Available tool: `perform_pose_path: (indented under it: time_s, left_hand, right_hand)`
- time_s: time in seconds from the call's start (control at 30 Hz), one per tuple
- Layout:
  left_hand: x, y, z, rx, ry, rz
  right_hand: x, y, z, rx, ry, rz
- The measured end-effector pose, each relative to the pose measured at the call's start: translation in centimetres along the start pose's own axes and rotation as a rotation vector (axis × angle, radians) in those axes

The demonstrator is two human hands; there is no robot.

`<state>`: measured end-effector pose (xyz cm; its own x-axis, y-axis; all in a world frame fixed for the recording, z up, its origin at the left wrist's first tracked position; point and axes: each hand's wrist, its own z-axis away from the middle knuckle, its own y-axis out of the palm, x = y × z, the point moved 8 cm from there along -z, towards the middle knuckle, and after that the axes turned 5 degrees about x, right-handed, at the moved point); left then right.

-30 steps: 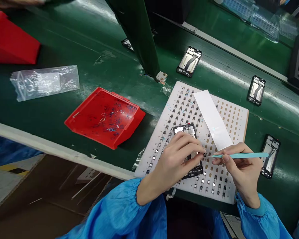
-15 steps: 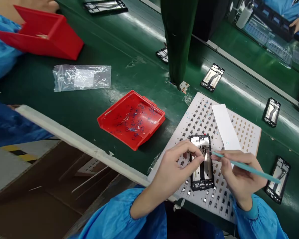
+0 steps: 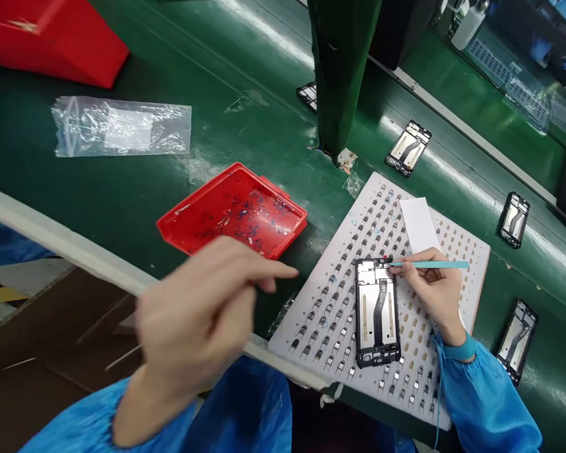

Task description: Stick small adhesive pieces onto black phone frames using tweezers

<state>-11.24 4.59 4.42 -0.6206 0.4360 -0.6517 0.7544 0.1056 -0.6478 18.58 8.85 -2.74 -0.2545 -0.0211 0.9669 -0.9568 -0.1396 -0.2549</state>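
A phone mid-frame point(image 3: 370, 314) with a dark ribbon cable lies on a white perforated board point(image 3: 283, 343) that holds rows of small metal parts. My right hand point(image 3: 436, 286) grips slim teal tweezers point(image 3: 446, 265), their tip at the frame's upper right corner. My left hand point(image 3: 202, 314), blurred by motion, is off the board at the left. Its index finger stretches out near a red bin point(image 3: 174, 229), the other fingers curl, and I see nothing held. Tiny blue bits lie scattered inside that bin.
A clear plastic bag point(image 3: 127, 129) and another red bin point(image 3: 89, 50) lie left. A green post point(image 3: 337, 75) rises behind the board. More phone frames rest right, including one point(image 3: 409, 148) at the back. A white paper strip point(image 3: 419, 223) lies on the board.
My left hand has left the phone frame and swung left toward the near red bin. My right hand has shifted up-left, with the tweezers now nearly level. The view has turned slightly right.
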Motion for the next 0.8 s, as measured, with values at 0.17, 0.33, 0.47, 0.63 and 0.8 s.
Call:
perform_pose_path:
  time_s: [0.17, 0.33, 0.47, 0.63, 0.8]
  left_hand:
    - [-2.4, 6.8, -1.1, 0.225, 0.169, 0.116]
    - [-2.2, 10.6, -1.7, 0.322, 0.18, 0.1]
    - [-2.6, 11.4, -1.8, 0.331, 0.214, 0.003]
    - [-3.2, 12.6, -1.6, 0.352, 0.337, -0.318]
    - [-3.8, 13.2, -1.4, 0.389, 0.411, -0.489]
  right_hand:
    - [-0.3, -0.1, 0.1, -0.034, 0.006, 0.003]
    - [0.0, 0.0, 0.3, -0.014, -0.018, 0.073]
    - [0.4, 0.1, 0.3, -0.021, -0.053, 0.129]
    - [0.6, 0.4, 0.1, -0.028, -0.061, 0.146]
    - [2.3, -0.8, 0.9, -0.093, -0.094, 0.117]
